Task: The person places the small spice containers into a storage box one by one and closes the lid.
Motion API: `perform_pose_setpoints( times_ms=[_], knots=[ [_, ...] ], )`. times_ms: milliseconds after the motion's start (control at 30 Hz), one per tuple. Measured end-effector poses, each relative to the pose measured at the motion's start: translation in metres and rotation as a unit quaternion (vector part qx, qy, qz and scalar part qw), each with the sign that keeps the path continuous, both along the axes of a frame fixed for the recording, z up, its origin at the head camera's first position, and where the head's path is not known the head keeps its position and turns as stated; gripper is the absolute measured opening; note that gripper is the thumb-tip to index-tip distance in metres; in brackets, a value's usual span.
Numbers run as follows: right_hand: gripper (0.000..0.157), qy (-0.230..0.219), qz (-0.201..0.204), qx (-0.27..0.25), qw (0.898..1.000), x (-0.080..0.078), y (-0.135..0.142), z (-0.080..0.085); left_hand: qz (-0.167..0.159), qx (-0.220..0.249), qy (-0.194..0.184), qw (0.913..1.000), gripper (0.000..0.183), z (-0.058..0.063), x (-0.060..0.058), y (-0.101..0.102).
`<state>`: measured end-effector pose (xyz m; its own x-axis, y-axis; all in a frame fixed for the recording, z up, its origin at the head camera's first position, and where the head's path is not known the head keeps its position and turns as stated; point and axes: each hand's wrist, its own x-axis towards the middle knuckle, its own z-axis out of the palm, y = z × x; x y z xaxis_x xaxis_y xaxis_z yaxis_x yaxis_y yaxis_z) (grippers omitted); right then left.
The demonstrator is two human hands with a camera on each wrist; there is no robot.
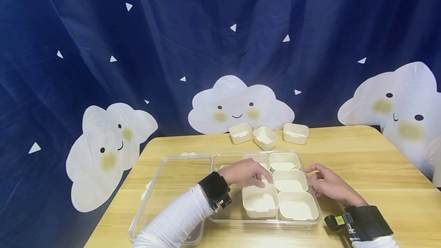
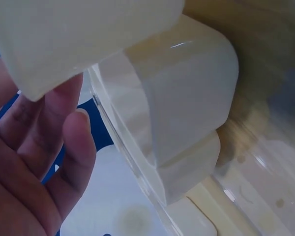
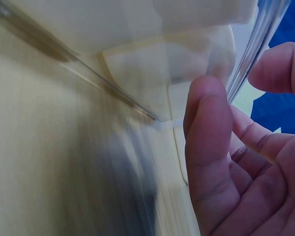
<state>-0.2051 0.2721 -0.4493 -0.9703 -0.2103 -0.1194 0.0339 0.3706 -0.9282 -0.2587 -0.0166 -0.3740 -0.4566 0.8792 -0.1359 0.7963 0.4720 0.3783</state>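
Observation:
My left hand (image 1: 245, 172) grips the back rim of a cream plastic container (image 1: 260, 201), which sits higher than its neighbours at the front of a clear box (image 1: 265, 223). In the left wrist view the container (image 2: 88, 34) covers part of the fingers. Other cream containers (image 1: 298, 206) stand in the box in rows; a small pale yellow piece (image 1: 292, 166) lies in the back right one. My right hand (image 1: 330, 185) is at the box's right wall, fingers loosely bent; the right wrist view shows it beside the clear wall (image 3: 255, 46), contact unclear.
A clear lid (image 1: 138, 211) with clips lies left of the box, partly under the left forearm. Three more cream containers (image 1: 296, 133) stand near the table's back edge. Behind the wooden table (image 1: 379, 163) hangs a dark blue curtain (image 1: 220, 30) with clouds.

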Motion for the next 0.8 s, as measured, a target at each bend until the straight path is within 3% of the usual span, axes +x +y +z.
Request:
perform_pose_setpoints(
  times_ms=[433, 800],
  knots=[
    [0.041, 0.006, 0.003, -0.006, 1.000, 0.000, 0.000, 0.001, 0.004, -0.014, 0.004, 0.9999, 0.023, -0.010, 0.003, 0.004],
    [0.041, 0.002, 0.000, 0.003, 1.000, 0.001, 0.000, 0.002, -0.003, -0.018, 0.056, 0.9982, 0.020, -0.017, 0.005, 0.007]
  ],
)
